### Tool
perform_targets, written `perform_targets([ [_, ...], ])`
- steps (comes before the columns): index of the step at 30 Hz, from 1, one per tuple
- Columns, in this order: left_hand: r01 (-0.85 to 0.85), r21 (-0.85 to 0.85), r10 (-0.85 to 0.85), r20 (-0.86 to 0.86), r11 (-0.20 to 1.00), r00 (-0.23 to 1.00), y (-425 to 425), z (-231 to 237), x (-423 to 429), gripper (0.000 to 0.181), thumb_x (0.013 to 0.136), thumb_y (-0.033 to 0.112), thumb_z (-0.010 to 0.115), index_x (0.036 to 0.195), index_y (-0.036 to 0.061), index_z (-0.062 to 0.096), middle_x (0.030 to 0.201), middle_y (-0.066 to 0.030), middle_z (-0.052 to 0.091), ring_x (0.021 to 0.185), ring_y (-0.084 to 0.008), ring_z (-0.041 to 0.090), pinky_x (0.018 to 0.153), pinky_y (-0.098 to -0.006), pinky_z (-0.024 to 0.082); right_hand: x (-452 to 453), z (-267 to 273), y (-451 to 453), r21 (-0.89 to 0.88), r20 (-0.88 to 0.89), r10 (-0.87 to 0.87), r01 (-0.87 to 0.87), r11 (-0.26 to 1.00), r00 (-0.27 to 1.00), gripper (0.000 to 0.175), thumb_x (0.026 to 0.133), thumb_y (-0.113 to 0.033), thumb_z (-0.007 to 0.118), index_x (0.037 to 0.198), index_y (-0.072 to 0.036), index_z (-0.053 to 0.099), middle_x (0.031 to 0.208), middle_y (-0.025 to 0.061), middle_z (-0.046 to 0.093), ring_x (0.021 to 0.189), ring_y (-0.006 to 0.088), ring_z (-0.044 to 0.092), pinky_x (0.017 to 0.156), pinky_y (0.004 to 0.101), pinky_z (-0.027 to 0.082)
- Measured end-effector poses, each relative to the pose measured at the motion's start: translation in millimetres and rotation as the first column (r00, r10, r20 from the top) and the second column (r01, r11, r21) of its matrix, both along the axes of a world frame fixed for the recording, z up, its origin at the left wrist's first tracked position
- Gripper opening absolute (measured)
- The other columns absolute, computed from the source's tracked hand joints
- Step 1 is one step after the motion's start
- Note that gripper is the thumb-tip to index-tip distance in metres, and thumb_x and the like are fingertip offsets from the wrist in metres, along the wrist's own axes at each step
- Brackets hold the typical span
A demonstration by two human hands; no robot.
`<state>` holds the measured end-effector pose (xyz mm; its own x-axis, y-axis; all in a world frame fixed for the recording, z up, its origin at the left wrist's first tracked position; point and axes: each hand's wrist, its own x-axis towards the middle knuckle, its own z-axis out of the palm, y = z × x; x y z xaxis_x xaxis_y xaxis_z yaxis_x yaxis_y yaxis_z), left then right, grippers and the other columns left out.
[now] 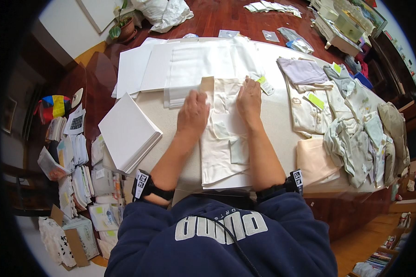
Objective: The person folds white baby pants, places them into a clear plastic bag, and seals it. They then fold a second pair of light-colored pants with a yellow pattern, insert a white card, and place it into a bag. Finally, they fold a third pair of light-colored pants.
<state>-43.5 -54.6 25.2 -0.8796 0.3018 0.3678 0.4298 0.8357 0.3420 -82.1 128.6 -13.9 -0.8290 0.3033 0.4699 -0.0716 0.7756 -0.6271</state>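
A cream baby garment (pixel 218 155) lies folded lengthwise on the covered table before me, with a white board showing partly beneath it. My left hand (pixel 194 110) is at the garment's upper left edge, its fingers blurred and slightly curled; whether it grips the cloth is unclear. My right hand (pixel 250 98) rests on the upper right edge, fingers bent over the cloth; a firm hold cannot be made out. A pale green cloth piece (pixel 239 151) lies on the garment's lower part. Beside my right fingertips is a green and white paper tag (pixel 265 86).
A stack of white boards (pixel 130 133) stands left of my forearm. Clear plastic bags (pixel 194 65) and more white boards (pixel 131 67) lie at the far side. Folded baby clothes (pixel 310 109) and a peach cloth (pixel 315 161) cover the table's right part.
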Motion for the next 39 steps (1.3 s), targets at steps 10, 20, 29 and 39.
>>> perform_targets([
  [10, -0.079, 0.002, 0.079, -0.002, 0.997, 0.997, -2, -19, 16, 0.042, 0.086, 0.027, 0.07, 0.115, 0.003, 0.051, 0.114, -0.014, 0.053, 0.11, -0.0325, 0.052, 0.094, -0.0413, 0.047, 7, 30, 76, -0.051, 0.161, 0.088, -0.081, 0.995, 0.983, 0.021, 0.093, -0.014, 0.056, 0.101, 0.001, 0.068, 0.083, 0.0162, 0.071, 0.073, 0.0265, 0.069, 0.069, 0.0358, 0.053],
  [20, -0.097, 0.088, 0.034, 0.538, 0.991, 0.842, -24, 4, -19, 0.04, 0.076, 0.033, 0.08, 0.082, -0.0021, 0.061, 0.079, -0.0196, 0.066, 0.075, -0.0336, 0.064, 0.071, -0.0409, 0.05, 25, 37, 81, -0.122, 0.619, 0.247, -0.22, 0.968, 0.746, 0.021, 0.071, -0.022, 0.076, 0.071, -0.002, 0.07, 0.063, 0.008, 0.065, 0.057, 0.0149, 0.059, 0.057, 0.0299, 0.048],
  [29, -0.283, 0.384, -0.076, 0.699, 0.879, 0.711, -14, 12, -20, 0.015, 0.08, 0.005, 0.07, 0.083, -0.0039, 0.059, 0.072, -0.0162, 0.065, 0.067, -0.0211, 0.069, 0.052, -0.0299, 0.053, 30, 49, 64, -0.364, 0.583, 0.299, -0.086, 0.928, 0.755, 0.011, 0.073, -0.008, 0.069, 0.072, 0.003, 0.066, 0.066, 0.0135, 0.067, 0.064, 0.0181, 0.068, 0.058, 0.0298, 0.052],
  [39, -0.499, 0.683, -0.383, 0.721, 0.534, 0.577, -18, 1, -18, 0.024, 0.092, 0.003, 0.061, 0.111, -0.0105, 0.055, 0.097, -0.016, 0.066, 0.081, -0.0183, 0.07, 0.064, -0.024, 0.06, 36, 45, 63, -0.927, 0.323, 0.567, 0.132, 0.351, 0.758, 0.023, 0.088, 0.001, 0.066, 0.106, 0.008, 0.056, 0.097, 0.0163, 0.064, 0.079, 0.0218, 0.069, 0.067, 0.0283, 0.062],
])
